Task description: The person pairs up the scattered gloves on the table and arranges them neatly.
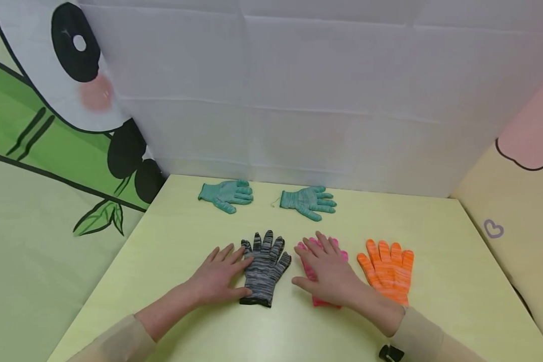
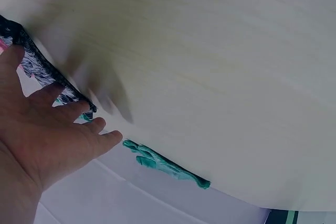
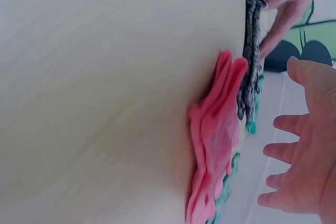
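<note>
My left hand [image 1: 217, 276] is at the left edge of a black-and-grey knit glove [image 1: 263, 269], its fingers spread and the thumb and index tips over the glove's side. In the left wrist view, the same hand shows its fingers extended beside that glove. Above a pink knit glove [image 1: 309, 272] is my right hand [image 1: 335, 276], fingers straight, covering much of it from the head view. The right wrist view shows a gap between this hand and the pink glove [image 3: 210, 135], which looks like stacked layers. An orange glove [image 1: 391, 271] lies flat to the right.
Two green gloves, one at left [image 1: 228, 193] and one at right [image 1: 307, 201], lie along the back of the pale yellow table [image 1: 217, 332]. A white sheet [image 1: 298, 100] rises behind the table. Printed cartoon panels flank it on both sides.
</note>
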Motion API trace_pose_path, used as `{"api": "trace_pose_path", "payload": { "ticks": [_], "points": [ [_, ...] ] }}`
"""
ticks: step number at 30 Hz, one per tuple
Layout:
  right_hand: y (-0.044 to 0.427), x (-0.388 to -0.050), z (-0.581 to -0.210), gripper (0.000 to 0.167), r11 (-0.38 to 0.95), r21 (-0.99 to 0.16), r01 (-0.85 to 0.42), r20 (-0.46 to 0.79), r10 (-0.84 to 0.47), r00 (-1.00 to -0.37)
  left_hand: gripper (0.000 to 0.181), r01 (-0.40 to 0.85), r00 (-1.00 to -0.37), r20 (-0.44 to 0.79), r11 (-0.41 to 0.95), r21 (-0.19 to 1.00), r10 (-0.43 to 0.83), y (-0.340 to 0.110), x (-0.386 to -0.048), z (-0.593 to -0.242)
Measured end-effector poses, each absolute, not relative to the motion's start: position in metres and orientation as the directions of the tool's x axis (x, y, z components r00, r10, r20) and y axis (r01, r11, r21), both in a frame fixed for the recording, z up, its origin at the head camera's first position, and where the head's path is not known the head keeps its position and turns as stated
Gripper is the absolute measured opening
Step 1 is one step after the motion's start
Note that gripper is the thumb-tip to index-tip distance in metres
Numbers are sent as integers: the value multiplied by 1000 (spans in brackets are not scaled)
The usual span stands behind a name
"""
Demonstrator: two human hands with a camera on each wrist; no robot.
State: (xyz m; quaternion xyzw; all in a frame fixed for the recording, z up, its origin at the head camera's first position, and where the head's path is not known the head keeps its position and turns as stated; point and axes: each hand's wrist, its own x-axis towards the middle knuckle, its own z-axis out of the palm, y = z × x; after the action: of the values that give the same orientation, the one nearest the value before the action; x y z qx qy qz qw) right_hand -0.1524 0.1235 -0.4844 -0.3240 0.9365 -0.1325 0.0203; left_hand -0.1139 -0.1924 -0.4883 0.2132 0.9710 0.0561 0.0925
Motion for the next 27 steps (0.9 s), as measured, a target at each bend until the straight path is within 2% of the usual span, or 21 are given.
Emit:
{"api": "trace_pose_path", "payload": {
  "ticks": [11,14,21,27],
  "points": [
    [167,-160,-475,73,785,-369,-498,162,-473,-866,86,389,-903,-137,911,136,406,-187,-117,-493],
    [177,-162,-477,71,788,-387,-479,182,-444,-878,86,390,-911,-72,905,168,406,-190,-117,-489],
    [200,-165,-477,65,793,-402,-457,235,-393,-889,84,381,-920,172,904,192,352,-200,-123,-471],
    [211,-171,-471,69,800,-389,-456,255,-382,-888,81,362,-922,228,906,218,314,-205,-128,-457]
  ]
}}
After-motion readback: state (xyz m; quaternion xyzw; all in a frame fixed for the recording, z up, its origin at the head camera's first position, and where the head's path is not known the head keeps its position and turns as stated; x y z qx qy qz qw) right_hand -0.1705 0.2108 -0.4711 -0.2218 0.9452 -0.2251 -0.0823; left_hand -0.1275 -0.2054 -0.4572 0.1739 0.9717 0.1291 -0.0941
